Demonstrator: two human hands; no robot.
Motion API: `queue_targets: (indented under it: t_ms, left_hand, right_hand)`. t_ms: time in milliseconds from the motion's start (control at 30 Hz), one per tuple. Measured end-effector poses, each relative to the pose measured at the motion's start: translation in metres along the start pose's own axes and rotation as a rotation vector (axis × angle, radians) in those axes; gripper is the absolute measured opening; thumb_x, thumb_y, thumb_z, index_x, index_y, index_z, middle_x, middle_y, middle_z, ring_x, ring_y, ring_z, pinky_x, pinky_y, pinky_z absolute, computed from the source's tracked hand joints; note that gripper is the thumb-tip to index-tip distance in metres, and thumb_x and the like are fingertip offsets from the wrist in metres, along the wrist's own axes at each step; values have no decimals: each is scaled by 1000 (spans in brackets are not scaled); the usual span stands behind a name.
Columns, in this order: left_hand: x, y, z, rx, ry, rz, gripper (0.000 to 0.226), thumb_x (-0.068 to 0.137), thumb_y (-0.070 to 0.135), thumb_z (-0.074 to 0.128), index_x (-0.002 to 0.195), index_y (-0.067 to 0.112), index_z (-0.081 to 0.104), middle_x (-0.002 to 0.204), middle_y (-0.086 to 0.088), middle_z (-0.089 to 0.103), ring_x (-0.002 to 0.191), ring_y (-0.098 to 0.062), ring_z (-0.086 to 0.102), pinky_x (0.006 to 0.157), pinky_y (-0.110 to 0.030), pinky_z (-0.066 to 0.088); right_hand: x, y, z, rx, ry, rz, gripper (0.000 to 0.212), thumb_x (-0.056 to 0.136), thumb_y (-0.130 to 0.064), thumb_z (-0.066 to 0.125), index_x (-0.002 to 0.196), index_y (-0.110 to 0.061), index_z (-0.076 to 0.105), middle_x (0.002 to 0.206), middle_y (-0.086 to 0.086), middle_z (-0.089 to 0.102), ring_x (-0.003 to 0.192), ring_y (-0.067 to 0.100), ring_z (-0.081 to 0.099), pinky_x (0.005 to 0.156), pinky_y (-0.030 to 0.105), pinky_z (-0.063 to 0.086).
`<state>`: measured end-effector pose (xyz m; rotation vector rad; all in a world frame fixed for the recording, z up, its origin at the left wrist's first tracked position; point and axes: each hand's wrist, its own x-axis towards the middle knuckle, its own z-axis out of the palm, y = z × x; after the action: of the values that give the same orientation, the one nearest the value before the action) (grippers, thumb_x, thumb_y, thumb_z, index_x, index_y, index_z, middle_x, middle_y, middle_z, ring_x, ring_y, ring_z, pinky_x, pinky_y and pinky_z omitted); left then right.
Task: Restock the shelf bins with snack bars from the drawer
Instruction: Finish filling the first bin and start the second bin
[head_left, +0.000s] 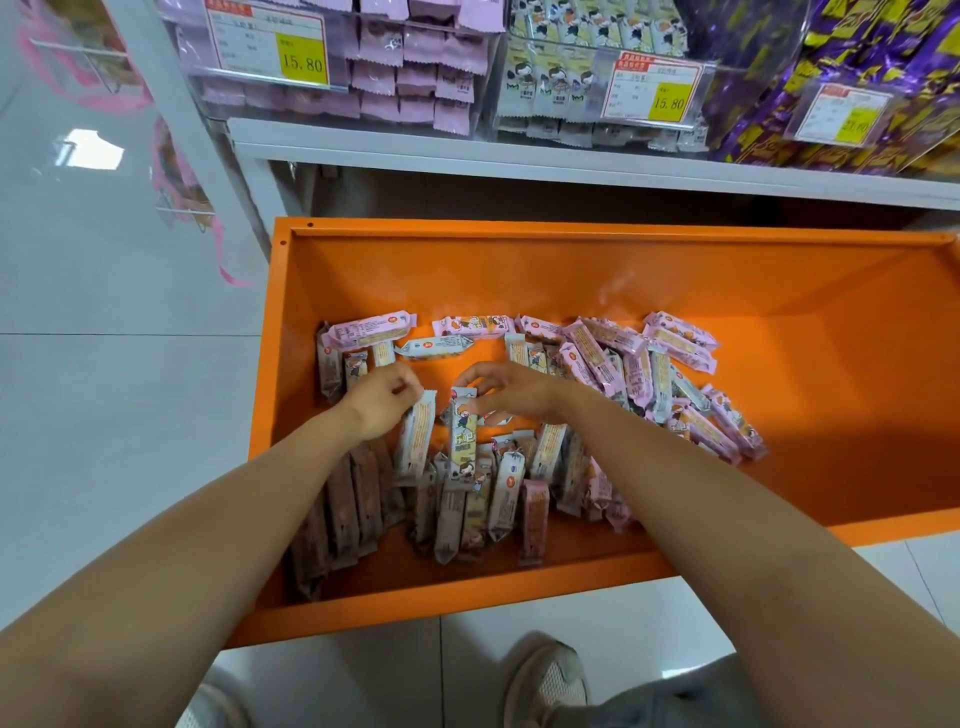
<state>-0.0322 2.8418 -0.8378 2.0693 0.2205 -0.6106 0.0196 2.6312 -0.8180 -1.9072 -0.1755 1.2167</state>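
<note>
- Below, a pulled-out orange metal drawer (519, 270) fills the middle of the view, over a pale glossy tiled floor (104, 415).
- Loose wrapped snack bars (649, 364) in pink, white and brown foil lie across the drawer's bottom, thickest at its far right and near left.
- The left hand (382, 402) pinches the top end of a white-wrapped bar with orange print (415, 441), which tilts up from the pile.
- The right hand (511, 389) curls its fingers (485, 402) around the top of a cartoon-printed cream bar (464, 436), standing nearly upright.
- Beyond the drawer, a white shelf edge (519, 161) carries clear plastic bins (332, 98) of pink, cream and purple packets, with yellow price tags (303, 61).
- One grey shoe (550, 680) shows on the near floor.
</note>
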Motion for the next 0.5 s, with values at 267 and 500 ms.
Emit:
queue_targets:
  t_ms: [267,500]
  left_hand:
    - [11,9,10,-410,176,-162,24,105,26,41,116,11,55,126,-10,56,105,-21,53,82,-28,43]
    - [7,18,14,-747,144,-278,49,94,38,62,126,3,53,128,-5,61,120,-21,55,113,-43,37]
  right_hand:
    - [8,-10,8,165,85,-33,53,96,-22,62,141,-3,42,134,4,48,116,19,53,90,31,51]
    - [8,-15,11,255,84,-104,8,99,-17,57,96,-12,62,97,1,58,97,18,59,95,36,53]
